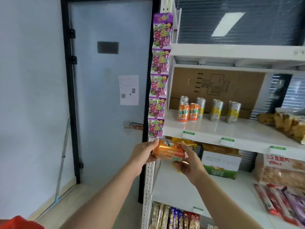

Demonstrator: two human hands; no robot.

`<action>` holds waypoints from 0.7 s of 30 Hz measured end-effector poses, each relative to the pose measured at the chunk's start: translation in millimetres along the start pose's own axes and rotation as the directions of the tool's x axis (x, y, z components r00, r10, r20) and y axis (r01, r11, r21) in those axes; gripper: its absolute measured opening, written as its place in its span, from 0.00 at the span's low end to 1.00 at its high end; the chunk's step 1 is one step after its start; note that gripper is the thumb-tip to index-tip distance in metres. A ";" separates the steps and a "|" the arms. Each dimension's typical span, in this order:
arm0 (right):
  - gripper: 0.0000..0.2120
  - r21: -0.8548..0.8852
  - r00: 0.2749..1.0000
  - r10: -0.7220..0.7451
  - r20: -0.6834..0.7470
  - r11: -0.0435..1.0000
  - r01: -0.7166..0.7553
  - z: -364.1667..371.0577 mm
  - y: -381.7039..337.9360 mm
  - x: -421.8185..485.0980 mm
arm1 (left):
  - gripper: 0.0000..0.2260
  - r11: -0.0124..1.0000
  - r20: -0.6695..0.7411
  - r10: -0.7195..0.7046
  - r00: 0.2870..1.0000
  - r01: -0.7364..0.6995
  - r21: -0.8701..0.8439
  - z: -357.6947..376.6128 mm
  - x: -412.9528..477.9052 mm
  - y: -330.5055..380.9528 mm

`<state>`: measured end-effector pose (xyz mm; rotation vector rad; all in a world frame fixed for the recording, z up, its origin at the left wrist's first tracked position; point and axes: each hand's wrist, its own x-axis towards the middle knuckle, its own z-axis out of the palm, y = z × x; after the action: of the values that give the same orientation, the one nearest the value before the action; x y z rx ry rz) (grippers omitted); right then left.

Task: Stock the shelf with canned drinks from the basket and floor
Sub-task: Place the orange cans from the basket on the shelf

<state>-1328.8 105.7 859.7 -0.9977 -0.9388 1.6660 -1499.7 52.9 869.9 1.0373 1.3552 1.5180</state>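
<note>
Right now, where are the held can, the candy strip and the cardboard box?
held can (pixel 170 152), head view, its side.
candy strip (pixel 159 85), head view, third bag.
cardboard box (pixel 217 86), head view, front face.

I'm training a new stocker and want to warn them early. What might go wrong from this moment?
The orange can lies sideways between the left hand and right hand; it might slip while being turned upright. The standing cans on the shelf crowd together, so a nudge may topple them. The hanging candy strip beside the hands could snag.
</note>
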 end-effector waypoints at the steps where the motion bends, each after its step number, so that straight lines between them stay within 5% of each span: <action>1: 0.21 0.003 1.000 0.000 -0.006 1.000 0.000 -13.5 -8.9 1.9 | 0.13 1.000 0.017 0.012 1.000 -0.013 0.018 16.5 4.0 4.7; 12: 0.20 0.055 0.987 -0.134 -0.087 0.989 0.139 -107.5 -107.2 43.9 | 0.19 0.991 0.183 0.100 0.978 -0.114 0.067 150.3 84.0 48.4; 21: 0.23 0.079 0.969 -0.206 -0.139 0.973 0.218 -142.4 -163.4 122.1 | 0.11 0.987 0.310 0.096 0.946 -0.132 0.095 219.3 187.4 77.4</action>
<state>-1171.1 284.1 931.4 -0.8974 -0.8421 1.4355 -1354.8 292.8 973.3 1.3818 1.1909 1.3073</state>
